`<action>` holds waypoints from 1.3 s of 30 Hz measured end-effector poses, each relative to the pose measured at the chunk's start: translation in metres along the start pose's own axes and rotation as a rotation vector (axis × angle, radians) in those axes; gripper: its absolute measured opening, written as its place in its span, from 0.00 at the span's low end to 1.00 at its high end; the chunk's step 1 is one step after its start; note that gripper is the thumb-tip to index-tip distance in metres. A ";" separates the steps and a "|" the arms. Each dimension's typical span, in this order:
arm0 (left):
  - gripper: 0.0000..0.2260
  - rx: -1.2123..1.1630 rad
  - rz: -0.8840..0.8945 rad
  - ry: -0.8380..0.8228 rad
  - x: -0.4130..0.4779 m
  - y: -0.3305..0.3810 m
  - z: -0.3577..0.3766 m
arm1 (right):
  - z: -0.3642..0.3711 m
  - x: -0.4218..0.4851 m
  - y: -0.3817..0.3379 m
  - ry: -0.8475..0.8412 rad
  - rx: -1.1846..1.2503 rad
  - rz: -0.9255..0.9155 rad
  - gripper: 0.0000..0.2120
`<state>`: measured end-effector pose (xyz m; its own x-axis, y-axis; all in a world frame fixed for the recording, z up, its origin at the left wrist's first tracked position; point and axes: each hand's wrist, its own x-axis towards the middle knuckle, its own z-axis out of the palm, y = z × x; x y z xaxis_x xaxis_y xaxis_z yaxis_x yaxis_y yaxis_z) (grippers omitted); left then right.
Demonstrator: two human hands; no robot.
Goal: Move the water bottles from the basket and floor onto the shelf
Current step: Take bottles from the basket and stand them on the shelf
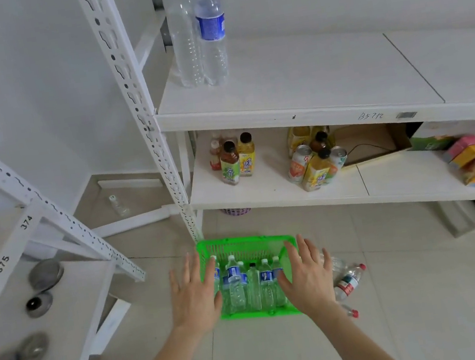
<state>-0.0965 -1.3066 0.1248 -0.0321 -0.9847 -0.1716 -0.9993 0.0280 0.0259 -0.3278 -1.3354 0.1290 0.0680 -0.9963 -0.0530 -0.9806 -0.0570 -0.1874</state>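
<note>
L hand (pixel 193 297) & R hand (pixel 309 277) are held flat w/ fingers spread, nothing gripped, at either side of green basket (pixel 239 242). Water bottles (pixel 236 285) are packed side by side inside. Loose bottles (pixel 350 281) are strewn on floor just R of it. Two tall bottles (pixel 198 37) are stood on shelf (pixel 307 77).

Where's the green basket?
In the head view, the green basket sits on the floor at lower centre, just in front of the white shelf, between the left hand and right hand. Red-capped bottles lie on the floor to its right.
</note>
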 end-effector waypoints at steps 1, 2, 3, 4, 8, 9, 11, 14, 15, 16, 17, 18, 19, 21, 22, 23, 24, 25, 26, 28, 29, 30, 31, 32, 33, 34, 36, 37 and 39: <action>0.35 0.000 -0.004 0.004 -0.005 0.005 0.008 | 0.004 -0.004 0.006 -0.008 -0.007 -0.008 0.30; 0.35 -0.002 -0.008 0.003 -0.009 0.009 0.015 | 0.008 -0.008 0.011 -0.022 -0.013 -0.014 0.30; 0.35 -0.010 -0.021 -0.008 -0.014 0.014 0.022 | 0.012 -0.012 0.017 -0.045 -0.022 -0.019 0.30; 0.34 -0.015 -0.039 -0.021 -0.017 0.018 0.029 | 0.016 -0.015 0.022 -0.069 -0.034 -0.025 0.31; 0.34 0.015 -0.058 -0.095 -0.026 0.029 0.060 | 0.033 -0.020 0.036 -0.121 -0.069 -0.048 0.31; 0.34 0.014 -0.062 -0.104 -0.026 0.030 0.066 | 0.038 -0.019 0.038 -0.132 -0.080 -0.053 0.31; 0.33 0.005 -0.071 -0.124 -0.024 0.031 0.077 | 0.048 -0.017 0.040 -0.160 -0.100 -0.063 0.31; 0.33 -0.006 -0.080 -0.151 -0.014 0.025 0.095 | 0.068 -0.008 0.039 -0.198 -0.095 -0.071 0.30; 0.34 -0.018 -0.082 -0.164 -0.010 0.022 0.100 | 0.075 -0.004 0.037 -0.209 -0.086 -0.071 0.30; 0.34 -0.028 -0.084 -0.177 -0.005 0.019 0.106 | 0.083 0.000 0.034 -0.220 -0.080 -0.072 0.30; 0.34 -0.034 -0.084 -0.188 0.000 0.014 0.113 | 0.091 0.005 0.031 -0.229 -0.075 -0.073 0.30; 0.34 -0.041 -0.082 -0.197 0.007 0.010 0.120 | 0.101 0.010 0.028 -0.237 -0.068 -0.071 0.30; 0.34 -0.049 -0.083 -0.203 0.014 0.005 0.127 | 0.110 0.017 0.025 -0.244 -0.057 -0.067 0.31; 0.34 -0.062 -0.078 -0.227 0.032 -0.005 0.146 | 0.135 0.030 0.018 -0.275 -0.038 -0.047 0.32; 0.34 -0.071 -0.070 -0.246 0.041 -0.010 0.158 | 0.148 0.037 0.015 -0.302 -0.034 -0.033 0.32; 0.34 -0.086 -0.065 -0.256 0.051 -0.015 0.171 | 0.164 0.044 0.011 -0.324 -0.028 -0.021 0.32; 0.34 -0.105 -0.063 -0.259 0.061 -0.019 0.185 | 0.180 0.051 0.008 -0.340 -0.020 -0.011 0.32; 0.34 -0.127 -0.065 -0.271 0.069 -0.023 0.200 | 0.197 0.058 0.007 -0.362 -0.014 -0.003 0.32; 0.35 -0.147 -0.070 -0.291 0.077 -0.026 0.217 | 0.214 0.065 0.005 -0.386 -0.007 0.006 0.33; 0.35 -0.168 -0.082 -0.333 0.092 -0.030 0.252 | 0.248 0.077 0.007 -0.413 0.011 0.023 0.33; 0.35 -0.184 -0.092 -0.356 0.098 -0.032 0.271 | 0.265 0.083 0.008 -0.424 0.022 0.033 0.33; 0.35 -0.205 -0.103 -0.382 0.104 -0.033 0.289 | 0.282 0.090 0.010 -0.434 0.030 0.041 0.33; 0.35 -0.222 -0.115 -0.407 0.110 -0.035 0.308 | 0.301 0.096 0.012 -0.445 0.037 0.048 0.33; 0.35 -0.236 -0.128 -0.427 0.115 -0.036 0.327 | 0.319 0.103 0.015 -0.455 0.045 0.056 0.33; 0.35 -0.251 -0.146 -0.443 0.121 -0.037 0.346 | 0.339 0.110 0.017 -0.467 0.056 0.065 0.33; 0.35 -0.268 -0.172 -0.455 0.126 -0.037 0.366 | 0.358 0.117 0.019 -0.478 0.068 0.072 0.33; 0.36 -0.306 -0.231 -0.466 0.138 -0.039 0.403 | 0.400 0.131 0.022 -0.499 0.094 0.072 0.34; 0.36 -0.329 -0.262 -0.471 0.144 -0.040 0.421 | 0.420 0.138 0.024 -0.514 0.111 0.073 0.34; 0.36 -0.383 -0.328 -0.480 0.157 -0.043 0.456 | 0.460 0.150 0.025 -0.546 0.154 0.083 0.34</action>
<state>-0.0679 -1.3838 -0.3522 0.1765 -0.7446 -0.6438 -0.8842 -0.4073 0.2286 -0.2581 -1.4565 -0.3348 0.1171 -0.8167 -0.5651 -0.9515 0.0707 -0.2994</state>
